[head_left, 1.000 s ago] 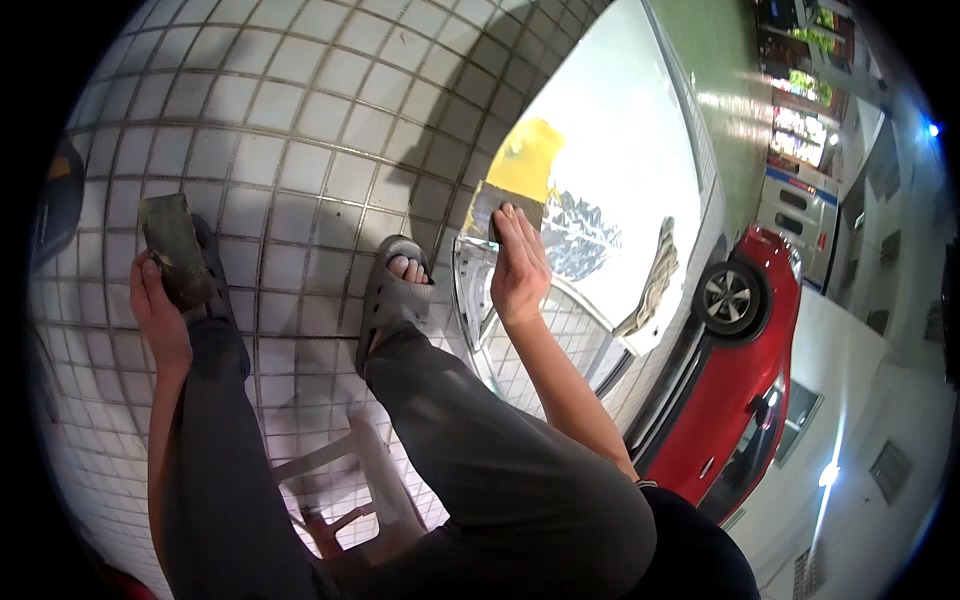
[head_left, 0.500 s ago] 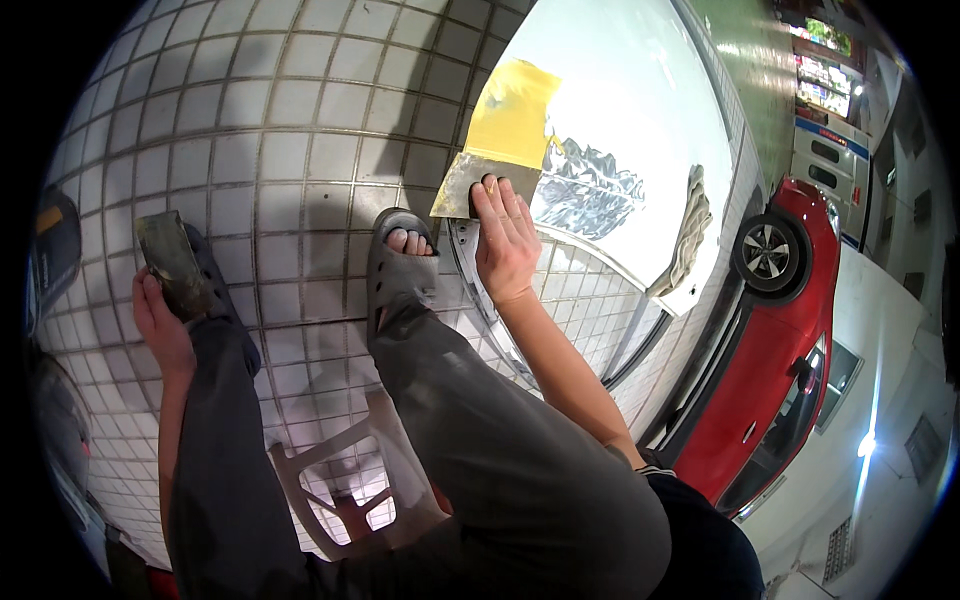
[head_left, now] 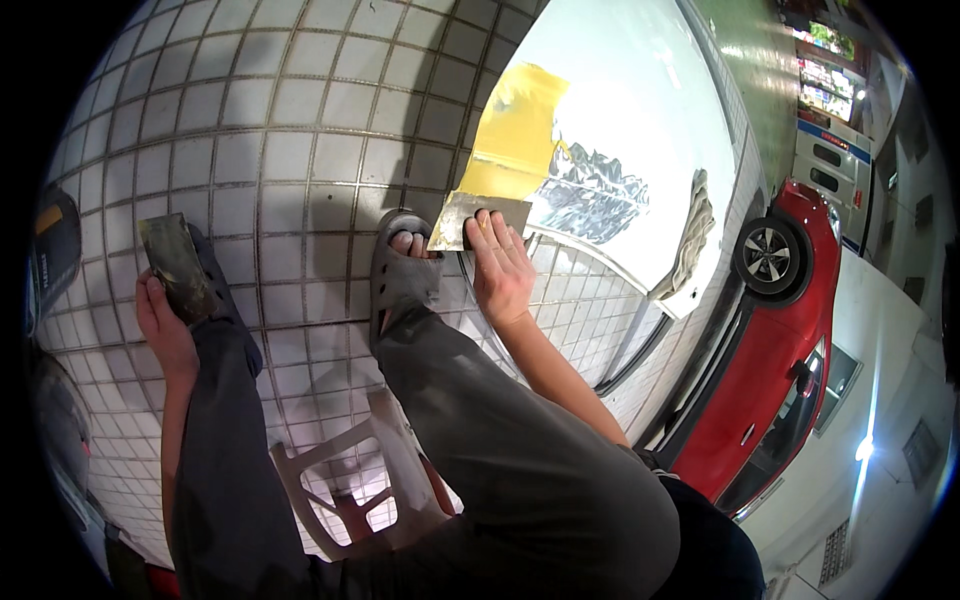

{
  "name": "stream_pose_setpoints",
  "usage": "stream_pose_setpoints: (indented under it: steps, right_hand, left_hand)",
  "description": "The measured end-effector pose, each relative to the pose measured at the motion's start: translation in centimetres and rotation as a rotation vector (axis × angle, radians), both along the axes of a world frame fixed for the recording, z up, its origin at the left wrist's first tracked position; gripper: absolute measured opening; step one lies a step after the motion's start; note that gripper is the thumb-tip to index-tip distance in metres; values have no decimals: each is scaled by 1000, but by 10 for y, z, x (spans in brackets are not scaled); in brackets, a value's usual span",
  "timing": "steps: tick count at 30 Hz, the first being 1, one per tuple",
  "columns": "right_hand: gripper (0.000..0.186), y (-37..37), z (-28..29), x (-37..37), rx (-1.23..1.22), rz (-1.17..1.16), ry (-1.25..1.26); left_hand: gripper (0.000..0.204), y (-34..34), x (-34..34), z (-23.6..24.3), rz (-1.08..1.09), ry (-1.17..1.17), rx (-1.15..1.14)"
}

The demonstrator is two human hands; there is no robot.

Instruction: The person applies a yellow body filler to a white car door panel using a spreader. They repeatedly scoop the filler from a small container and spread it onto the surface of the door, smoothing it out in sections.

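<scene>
Right hand [head_left: 503,275]: gripping putty spreader [head_left: 456,220]; yellow filler [head_left: 513,125] at its twelve o'clock; even pressure advisable. Left hand [head_left: 168,328]: holding rectangular plate [head_left: 178,265].

Head-worn fisheye view, left of a pair, facing steeply down over the wearer's legs [head_left: 500,420], left hand [head_left: 168,328] and right hand [head_left: 503,272] at close range, tiled floor [head_left: 320,160] beneath, red car [head_left: 762,350] farther off

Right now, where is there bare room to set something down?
Tiled floor lies bare between the left clog and right clog, and ahead of them, left of the white panel. Crowded by the panel's near corner: right hand, flat blade and right clog sit close together.
</scene>
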State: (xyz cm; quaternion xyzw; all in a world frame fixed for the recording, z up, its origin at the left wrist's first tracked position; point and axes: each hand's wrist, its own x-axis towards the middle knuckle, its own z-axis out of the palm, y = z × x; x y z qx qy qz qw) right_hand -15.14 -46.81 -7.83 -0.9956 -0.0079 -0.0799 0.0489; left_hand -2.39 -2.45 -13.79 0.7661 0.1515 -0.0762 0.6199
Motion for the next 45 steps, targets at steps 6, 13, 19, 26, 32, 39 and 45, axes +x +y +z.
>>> stream_pose_setpoints:
  steps: [6,13,19,26,32,39,45]
  right_hand:
    - [30,11,27,1,1,1,-73]
    - [26,-48,86,104,33,82,-342]
    - [33,-66,81,157,-22,19,-250]
    - [33,-66,64,154,25,25,-203]
    - [24,-48,57,119,46,10,-149]
    - [28,-21,45,74,66,35,-110]
    - [36,-9,24,45,52,36,-96]
  left_hand:
    - [34,5,-1,-5,-1,1,19]
    - [34,1,1,-4,-2,6,4]
    - [34,6,-2,-1,34,10,-45]
    - [35,9,-4,-5,-1,-2,-7]
    - [35,6,-4,-5,35,16,-52]
    - [34,8,-4,-11,30,6,-45]
    - [34,3,-3,-7,30,13,-32]
